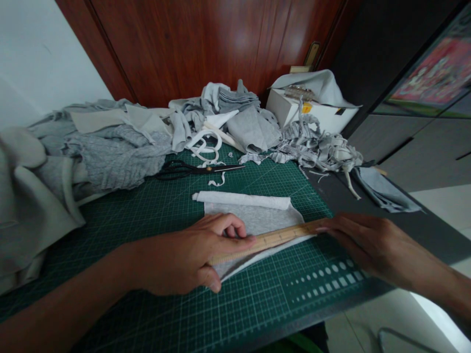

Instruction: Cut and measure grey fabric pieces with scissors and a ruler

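Note:
A wooden ruler (275,239) lies slanted across a piece of light grey fabric (257,218) on a green cutting mat (257,294). The fabric's far edge is rolled into a narrow tube, and its near edge shows as a pale strip below the ruler. My left hand (198,255) grips the ruler's left part, with the thumb low at the fabric's near edge. At the other end, my right hand (364,240) holds the ruler between thumb and fingers, beside the fabric's right corner.
Black scissors (198,169) lie beyond the fabric, by small white scraps. Heaped grey cloth (121,142) fills the left and back of the table. A white box (294,108) stands at the back right, near tangled fabric strips (320,147). Folded grey cloth (386,189) lies on the right.

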A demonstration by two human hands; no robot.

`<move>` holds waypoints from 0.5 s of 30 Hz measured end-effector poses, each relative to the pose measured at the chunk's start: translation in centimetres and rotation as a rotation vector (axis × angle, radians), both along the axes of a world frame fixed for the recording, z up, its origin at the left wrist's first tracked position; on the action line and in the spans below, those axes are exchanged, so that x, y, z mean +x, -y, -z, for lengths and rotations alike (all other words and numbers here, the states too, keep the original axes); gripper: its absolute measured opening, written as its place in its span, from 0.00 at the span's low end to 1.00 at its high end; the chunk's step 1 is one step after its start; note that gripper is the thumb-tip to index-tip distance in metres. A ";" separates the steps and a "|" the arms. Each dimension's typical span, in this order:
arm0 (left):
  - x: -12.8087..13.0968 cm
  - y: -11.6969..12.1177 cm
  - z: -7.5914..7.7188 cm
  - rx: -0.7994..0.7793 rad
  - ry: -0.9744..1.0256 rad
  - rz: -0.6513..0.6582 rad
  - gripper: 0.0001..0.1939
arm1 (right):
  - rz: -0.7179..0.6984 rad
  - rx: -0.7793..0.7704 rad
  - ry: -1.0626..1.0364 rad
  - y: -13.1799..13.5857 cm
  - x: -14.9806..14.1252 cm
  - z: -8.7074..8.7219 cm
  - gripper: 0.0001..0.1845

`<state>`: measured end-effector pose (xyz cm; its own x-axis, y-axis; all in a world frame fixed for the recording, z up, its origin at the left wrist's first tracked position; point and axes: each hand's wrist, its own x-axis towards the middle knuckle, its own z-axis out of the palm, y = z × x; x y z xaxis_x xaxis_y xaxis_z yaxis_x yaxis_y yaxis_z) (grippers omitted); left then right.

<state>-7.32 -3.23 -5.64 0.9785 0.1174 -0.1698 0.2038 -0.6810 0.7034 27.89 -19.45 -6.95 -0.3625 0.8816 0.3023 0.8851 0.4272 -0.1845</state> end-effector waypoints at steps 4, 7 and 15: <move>0.0 0.1 -0.1 0.013 0.011 -0.002 0.35 | 0.010 -0.041 -0.180 0.1 -1.8 -0.3 0.12; -0.1 0.1 0.0 0.005 0.042 -0.010 0.33 | -0.097 -0.138 -0.227 0.4 -2.7 0.2 0.15; -0.2 0.1 0.2 -0.055 0.032 -0.062 0.32 | -0.155 -0.161 -0.248 2.3 -1.8 1.6 0.13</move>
<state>-7.48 -3.32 -5.80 0.9746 0.1694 -0.1463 0.2211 -0.6276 0.7465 26.12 -21.72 -8.52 -0.4286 0.8655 0.2592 0.7316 0.5008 -0.4625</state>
